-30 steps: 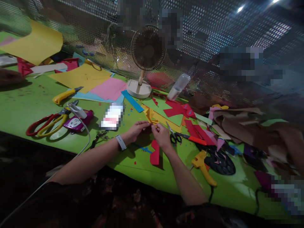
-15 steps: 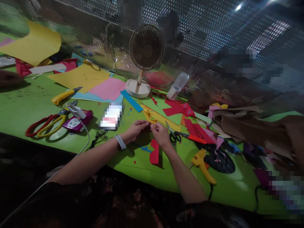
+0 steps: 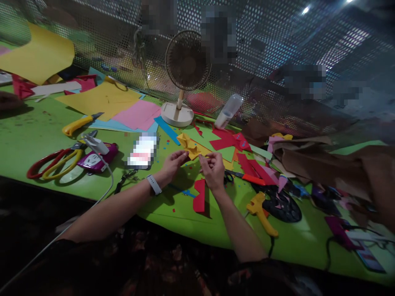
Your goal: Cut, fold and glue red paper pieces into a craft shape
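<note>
Between my hands is a folded yellow paper piece (image 3: 189, 146), its pointed flaps standing up. My left hand (image 3: 173, 163) pinches its left lower edge with thumb and fingertips. From the right, my right hand (image 3: 212, 169) pinches its lower right corner, fingers curled. Just below my hands lies a red paper cutout (image 3: 199, 196) with a notched edge. Black-handled scissors (image 3: 228, 176) are partly hidden behind my right hand. Yellow and green paper sheets (image 3: 226, 152) lie beyond the folded piece.
A white fan (image 3: 177, 114) stands behind, beside a clear bottle (image 3: 228, 111). At left are large scissors (image 3: 63, 162), a yellow cutter (image 3: 82, 124), a purple power strip (image 3: 98, 158) and a phone (image 3: 143, 150). A yellow glue gun (image 3: 262, 213) lies right. Another person's hand (image 3: 10, 100) rests far left.
My hands have moved apart, and the folded yellow paper shows more openly between them. My right hand has shifted slightly right and now covers much of the scissors. The view has shifted slightly.
</note>
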A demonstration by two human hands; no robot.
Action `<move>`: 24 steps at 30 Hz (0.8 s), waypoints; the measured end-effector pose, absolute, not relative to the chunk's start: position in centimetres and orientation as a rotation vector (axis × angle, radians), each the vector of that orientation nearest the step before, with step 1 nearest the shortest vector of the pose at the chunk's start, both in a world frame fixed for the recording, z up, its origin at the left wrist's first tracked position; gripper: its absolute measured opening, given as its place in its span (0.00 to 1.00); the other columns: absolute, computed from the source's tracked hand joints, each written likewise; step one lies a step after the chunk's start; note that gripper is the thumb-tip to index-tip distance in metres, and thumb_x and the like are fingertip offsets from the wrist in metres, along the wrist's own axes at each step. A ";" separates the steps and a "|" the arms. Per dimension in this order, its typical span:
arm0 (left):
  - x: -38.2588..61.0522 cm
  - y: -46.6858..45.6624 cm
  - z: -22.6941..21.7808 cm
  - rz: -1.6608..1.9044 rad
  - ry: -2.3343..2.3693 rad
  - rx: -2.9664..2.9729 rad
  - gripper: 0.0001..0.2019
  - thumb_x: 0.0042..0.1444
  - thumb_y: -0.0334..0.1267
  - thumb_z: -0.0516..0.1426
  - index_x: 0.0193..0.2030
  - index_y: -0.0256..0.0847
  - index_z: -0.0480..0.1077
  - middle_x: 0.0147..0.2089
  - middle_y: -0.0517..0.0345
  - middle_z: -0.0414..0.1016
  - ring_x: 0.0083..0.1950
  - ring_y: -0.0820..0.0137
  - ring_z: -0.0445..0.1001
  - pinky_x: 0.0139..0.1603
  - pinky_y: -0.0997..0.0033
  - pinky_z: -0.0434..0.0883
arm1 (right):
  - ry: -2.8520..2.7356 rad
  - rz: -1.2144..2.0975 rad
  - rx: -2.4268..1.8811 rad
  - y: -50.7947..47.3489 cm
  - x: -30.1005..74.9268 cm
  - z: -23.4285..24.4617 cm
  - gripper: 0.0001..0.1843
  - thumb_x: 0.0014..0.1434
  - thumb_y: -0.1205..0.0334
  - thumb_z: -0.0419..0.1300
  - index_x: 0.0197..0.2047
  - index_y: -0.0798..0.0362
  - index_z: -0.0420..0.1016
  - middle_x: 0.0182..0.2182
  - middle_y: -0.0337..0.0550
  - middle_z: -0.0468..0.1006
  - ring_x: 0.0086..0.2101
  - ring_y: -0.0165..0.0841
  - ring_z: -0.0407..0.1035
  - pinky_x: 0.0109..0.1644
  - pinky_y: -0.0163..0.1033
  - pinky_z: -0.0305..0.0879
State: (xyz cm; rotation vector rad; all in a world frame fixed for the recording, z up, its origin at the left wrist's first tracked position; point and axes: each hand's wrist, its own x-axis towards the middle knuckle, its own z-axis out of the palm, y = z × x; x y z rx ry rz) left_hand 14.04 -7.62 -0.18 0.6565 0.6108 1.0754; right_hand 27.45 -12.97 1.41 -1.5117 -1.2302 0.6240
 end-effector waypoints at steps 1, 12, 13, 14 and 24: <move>14.0 -7.7 -0.2 1.073 0.612 0.665 0.05 0.47 0.33 0.67 0.30 0.37 0.76 0.31 0.58 0.78 0.37 0.74 0.76 0.47 0.75 0.71 | -1.227 0.705 -1.513 -12.9 27.4 1.3 0.22 0.54 0.42 0.61 0.40 0.52 0.69 0.26 0.39 0.77 0.22 0.30 0.71 0.24 0.34 0.68; 14.4 -8.5 0.1 0.961 0.624 0.620 0.11 0.43 0.38 0.69 0.29 0.36 0.73 0.24 0.61 0.74 0.24 0.76 0.70 0.25 0.77 0.68 | -1.068 1.099 -1.369 -12.0 26.9 -0.3 0.24 0.52 0.39 0.61 0.26 0.55 0.74 0.21 0.43 0.79 0.19 0.31 0.72 0.23 0.34 0.68; 14.4 -8.6 0.1 0.965 0.619 0.636 0.12 0.43 0.39 0.69 0.29 0.36 0.73 0.24 0.61 0.74 0.24 0.77 0.70 0.25 0.78 0.68 | -1.058 1.110 -1.385 -12.0 26.9 -0.3 0.25 0.53 0.38 0.60 0.26 0.55 0.74 0.20 0.43 0.79 0.19 0.32 0.72 0.24 0.35 0.68; 14.4 -8.6 0.1 0.969 0.615 0.650 0.12 0.43 0.39 0.69 0.29 0.36 0.73 0.23 0.62 0.73 0.24 0.77 0.69 0.25 0.78 0.67 | -1.053 1.121 -1.400 -12.0 27.0 -0.3 0.26 0.54 0.37 0.58 0.25 0.54 0.75 0.20 0.43 0.79 0.19 0.32 0.72 0.24 0.36 0.69; 13.9 -8.1 0.1 0.995 0.624 0.713 0.09 0.45 0.36 0.68 0.32 0.35 0.75 0.32 0.57 0.78 0.35 0.74 0.75 0.44 0.74 0.72 | -1.268 0.775 -1.474 -12.5 28.1 0.8 0.24 0.58 0.39 0.55 0.23 0.49 0.61 0.14 0.31 0.62 0.17 0.28 0.61 0.22 0.35 0.59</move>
